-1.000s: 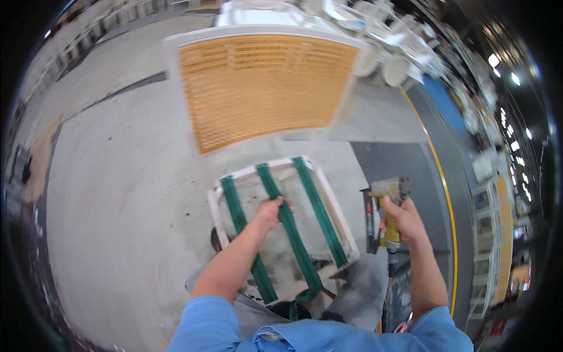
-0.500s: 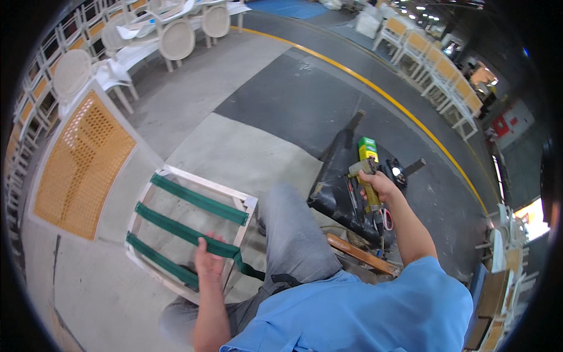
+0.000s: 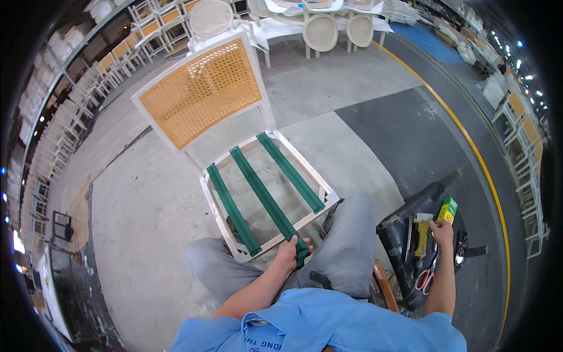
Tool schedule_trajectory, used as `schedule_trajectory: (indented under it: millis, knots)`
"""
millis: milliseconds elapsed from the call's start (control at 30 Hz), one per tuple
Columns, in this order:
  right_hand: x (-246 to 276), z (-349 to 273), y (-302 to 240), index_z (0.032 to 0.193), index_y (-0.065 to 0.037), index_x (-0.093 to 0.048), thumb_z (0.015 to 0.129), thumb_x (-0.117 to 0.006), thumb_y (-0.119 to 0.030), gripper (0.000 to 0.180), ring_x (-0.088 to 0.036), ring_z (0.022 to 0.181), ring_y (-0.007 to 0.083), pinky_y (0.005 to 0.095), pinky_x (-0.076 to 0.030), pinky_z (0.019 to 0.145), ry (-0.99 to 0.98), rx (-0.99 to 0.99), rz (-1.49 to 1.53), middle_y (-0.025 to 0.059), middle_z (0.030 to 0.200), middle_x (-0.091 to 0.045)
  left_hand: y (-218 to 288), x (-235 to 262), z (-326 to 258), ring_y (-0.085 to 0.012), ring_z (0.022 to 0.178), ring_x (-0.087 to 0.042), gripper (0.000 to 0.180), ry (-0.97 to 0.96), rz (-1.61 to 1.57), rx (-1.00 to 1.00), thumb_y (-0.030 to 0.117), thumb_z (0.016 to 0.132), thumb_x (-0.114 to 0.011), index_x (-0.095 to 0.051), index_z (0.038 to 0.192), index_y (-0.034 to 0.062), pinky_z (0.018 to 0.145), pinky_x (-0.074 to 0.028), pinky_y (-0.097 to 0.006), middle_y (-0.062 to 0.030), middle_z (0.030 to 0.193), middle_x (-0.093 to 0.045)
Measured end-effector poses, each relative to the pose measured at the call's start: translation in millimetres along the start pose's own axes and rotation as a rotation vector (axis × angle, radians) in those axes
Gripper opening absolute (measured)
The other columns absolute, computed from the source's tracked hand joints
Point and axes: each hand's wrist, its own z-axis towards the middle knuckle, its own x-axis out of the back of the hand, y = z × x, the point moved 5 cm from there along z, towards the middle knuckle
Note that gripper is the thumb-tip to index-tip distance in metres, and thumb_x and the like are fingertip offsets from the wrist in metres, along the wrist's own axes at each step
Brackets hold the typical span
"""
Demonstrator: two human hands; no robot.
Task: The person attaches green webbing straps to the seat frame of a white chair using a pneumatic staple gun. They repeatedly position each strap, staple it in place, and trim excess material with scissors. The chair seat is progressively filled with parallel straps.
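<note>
A white chair [image 3: 218, 176] with an orange cane back [image 3: 199, 94] stands in front of my knees. Its open seat frame carries three green webbing straps [image 3: 261, 193]. My left hand [image 3: 291, 251] grips the near end of the middle strap at the front rail. Out to the right, my right hand [image 3: 441, 230] is closed on the head of a yellow tool [image 3: 421, 234] that stands in a black tool bag [image 3: 399, 234]. A small green box [image 3: 447, 209] sits just above that hand.
Red-handled scissors [image 3: 423, 280] lie in the bag. Grey concrete floor surrounds me, with a dark lane and a yellow line [image 3: 469, 141] on the right. White chairs and tables [image 3: 319, 26] stand at the back, and more chairs line the left wall [image 3: 64, 117].
The view has swung back toward the chair, which now sits centred. My left hand has stayed on the green strap and my right hand has stayed at the tool in the bag.
</note>
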Motion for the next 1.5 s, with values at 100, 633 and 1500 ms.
schedule_trajectory:
  millis: [100, 633, 1500]
  knots:
    - [11, -4, -20, 0.117, 0.002, -0.072, 0.091, -0.077, -0.031, 0.042, -0.07, 0.098, 0.026, 0.0376, -0.054, 0.09, 0.02, 0.063, 0.259, 0.0148, 0.108, -0.075, 1, 4, 4, -0.0354, 0.087, -0.073, 0.028, 0.032, -0.01, -0.092, 0.027, 0.114, -0.039, -0.051, 0.125, 0.0033, 0.075, -0.062, -0.048, -0.0206, 0.116, -0.073]
    - [-63, -84, -184, 0.114, 0.002, -0.072, 0.1, -0.067, -0.02, 0.026, -0.066, 0.081, 0.0126, 0.03, -0.054, 0.075, -0.498, 0.377, 0.835, 0.0048, 0.092, -0.072, 14, 20, 9, -0.034, 0.091, -0.073, 0.034, 0.089, 0.12, -0.319, 0.025, 0.114, -0.041, -0.055, 0.126, -0.0025, 0.083, -0.061, -0.044, -0.0217, 0.118, -0.073]
    - [-345, -176, -320, 0.117, 0.001, -0.073, 0.1, -0.063, -0.047, 0.053, -0.072, 0.099, 0.0372, 0.0434, -0.054, 0.088, -1.184, 0.728, -0.171, 0.024, 0.106, -0.074, 72, 25, -36, -0.0422, 0.099, -0.068, 0.056, 0.513, 1.458, -1.045, 0.048, 0.092, -0.072, -0.068, 0.115, -0.0032, 0.086, -0.054, -0.048, -0.024, 0.108, -0.071]
